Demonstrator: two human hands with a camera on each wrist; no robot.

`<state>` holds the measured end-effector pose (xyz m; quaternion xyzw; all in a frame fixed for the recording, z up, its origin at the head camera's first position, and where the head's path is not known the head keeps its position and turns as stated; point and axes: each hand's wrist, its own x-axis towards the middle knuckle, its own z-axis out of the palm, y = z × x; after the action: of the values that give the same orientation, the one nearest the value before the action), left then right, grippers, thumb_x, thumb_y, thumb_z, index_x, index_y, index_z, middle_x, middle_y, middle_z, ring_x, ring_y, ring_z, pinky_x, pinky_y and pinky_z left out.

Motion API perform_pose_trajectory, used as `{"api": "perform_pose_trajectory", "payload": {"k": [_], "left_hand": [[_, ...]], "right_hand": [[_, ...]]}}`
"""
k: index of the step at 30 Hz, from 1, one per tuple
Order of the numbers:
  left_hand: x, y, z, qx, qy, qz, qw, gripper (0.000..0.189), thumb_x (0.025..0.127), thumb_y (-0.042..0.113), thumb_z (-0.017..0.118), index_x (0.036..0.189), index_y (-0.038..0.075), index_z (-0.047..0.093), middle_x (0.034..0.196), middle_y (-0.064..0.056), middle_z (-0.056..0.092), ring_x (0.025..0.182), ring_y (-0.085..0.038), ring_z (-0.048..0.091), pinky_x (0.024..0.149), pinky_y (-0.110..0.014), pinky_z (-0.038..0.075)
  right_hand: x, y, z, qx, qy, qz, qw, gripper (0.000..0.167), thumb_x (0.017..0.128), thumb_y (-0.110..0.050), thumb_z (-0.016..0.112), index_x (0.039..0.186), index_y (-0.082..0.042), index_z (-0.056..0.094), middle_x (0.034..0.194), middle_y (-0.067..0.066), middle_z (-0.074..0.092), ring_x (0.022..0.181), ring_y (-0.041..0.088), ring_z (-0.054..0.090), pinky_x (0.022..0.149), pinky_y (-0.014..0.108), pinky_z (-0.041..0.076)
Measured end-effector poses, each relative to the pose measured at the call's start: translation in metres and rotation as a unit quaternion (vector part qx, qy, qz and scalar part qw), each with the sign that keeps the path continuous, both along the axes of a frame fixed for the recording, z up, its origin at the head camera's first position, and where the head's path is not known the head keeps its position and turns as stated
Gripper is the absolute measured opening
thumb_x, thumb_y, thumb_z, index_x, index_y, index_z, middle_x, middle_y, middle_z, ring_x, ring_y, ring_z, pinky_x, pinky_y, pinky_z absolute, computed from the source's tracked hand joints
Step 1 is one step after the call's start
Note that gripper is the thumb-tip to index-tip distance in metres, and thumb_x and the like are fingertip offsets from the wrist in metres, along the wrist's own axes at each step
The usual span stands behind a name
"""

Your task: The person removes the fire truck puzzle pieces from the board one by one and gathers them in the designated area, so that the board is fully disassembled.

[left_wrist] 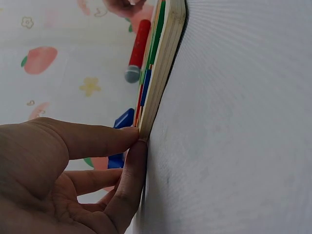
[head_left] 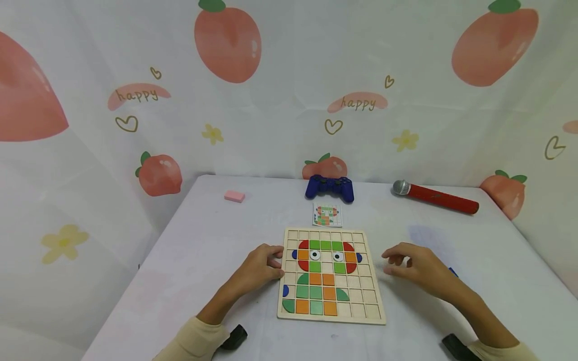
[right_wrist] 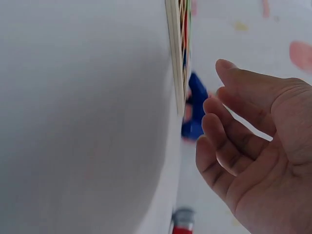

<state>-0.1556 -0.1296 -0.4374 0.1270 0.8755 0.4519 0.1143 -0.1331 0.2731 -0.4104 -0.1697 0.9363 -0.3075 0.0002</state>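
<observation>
A square wooden mosaic board lies on the table, its grid partly filled with green, orange, red and blue tiles and two eye tiles. At the board's left edge is my left hand, thumb and fingertips resting against the wooden rim. My right hand hovers off the board's right side, fingers loosely bent, nothing in it; the right wrist view shows the palm apart from the board. Behind the board lies a small picture card with a similar coloured pattern.
A blue game controller sits at the back of the table. Right of it lies a red microphone, and to the left a pink block. A small blue piece shows from behind my right wrist. A fruit-print cloth hangs behind.
</observation>
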Motion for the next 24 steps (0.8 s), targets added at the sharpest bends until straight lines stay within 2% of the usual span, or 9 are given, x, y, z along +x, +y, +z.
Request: {"api": "perform_pose_trajectory", "payload": {"k": [3,6,12,16,21,24], "left_hand": [[0.000,0.000,0.000,-0.002,0.001,0.000,1.0000,0.059,0.090,0.003,0.079,0.145,-0.006,0.059,0.117,-0.009,0.063,0.097,-0.017,0.063,0.084,-0.031,0.057],[0.000,0.000,0.001,-0.004,0.003,-0.001,1.0000,0.060,0.090,0.003,0.079,0.145,-0.006,0.059,0.117,-0.009,0.063,0.097,-0.017,0.063,0.084,-0.031,0.057],[0.001,0.001,0.001,-0.007,0.005,0.001,1.0000,0.059,0.089,0.003,0.079,0.145,-0.006,0.059,0.116,-0.009,0.063,0.097,-0.017,0.064,0.085,-0.032,0.058],[0.001,0.001,0.000,-0.007,0.008,0.001,0.9999,0.060,0.089,0.003,0.080,0.144,-0.007,0.059,0.116,-0.009,0.064,0.097,-0.017,0.064,0.085,-0.031,0.059],[0.001,0.001,0.000,-0.007,0.009,0.000,0.9999,0.059,0.089,0.003,0.079,0.144,-0.007,0.059,0.116,-0.010,0.063,0.097,-0.017,0.064,0.085,-0.031,0.059],[0.001,0.000,0.000,-0.006,0.009,0.000,0.9999,0.059,0.089,0.002,0.079,0.144,-0.007,0.059,0.117,-0.010,0.063,0.097,-0.017,0.064,0.085,-0.032,0.059]], "right_hand": [[0.004,0.020,-0.002,0.002,0.020,-0.018,0.9996,0.027,0.089,-0.024,0.087,0.112,-0.012,0.078,0.095,-0.011,0.070,0.085,0.001,0.058,0.073,0.024,0.053],[0.008,0.040,-0.003,0.010,0.021,-0.038,0.9990,0.028,0.089,-0.023,0.087,0.112,-0.010,0.078,0.094,-0.009,0.070,0.083,0.000,0.057,0.072,0.023,0.052],[0.015,0.072,-0.005,0.028,-0.003,-0.078,0.9965,0.032,0.089,-0.025,0.087,0.115,-0.009,0.077,0.092,-0.008,0.069,0.081,0.000,0.057,0.072,0.021,0.053],[0.017,0.090,-0.007,0.027,0.000,-0.091,0.9955,0.032,0.088,-0.025,0.088,0.115,-0.010,0.077,0.090,-0.008,0.069,0.081,-0.001,0.058,0.072,0.020,0.052],[0.018,0.109,-0.006,0.047,-0.005,-0.111,0.9928,0.036,0.087,-0.027,0.088,0.116,-0.009,0.077,0.093,-0.007,0.073,0.082,-0.005,0.057,0.070,0.021,0.051],[0.018,0.119,-0.004,0.065,-0.030,-0.124,0.9898,0.040,0.089,-0.031,0.087,0.120,-0.008,0.076,0.098,-0.003,0.074,0.082,-0.006,0.055,0.069,0.022,0.049]]}}
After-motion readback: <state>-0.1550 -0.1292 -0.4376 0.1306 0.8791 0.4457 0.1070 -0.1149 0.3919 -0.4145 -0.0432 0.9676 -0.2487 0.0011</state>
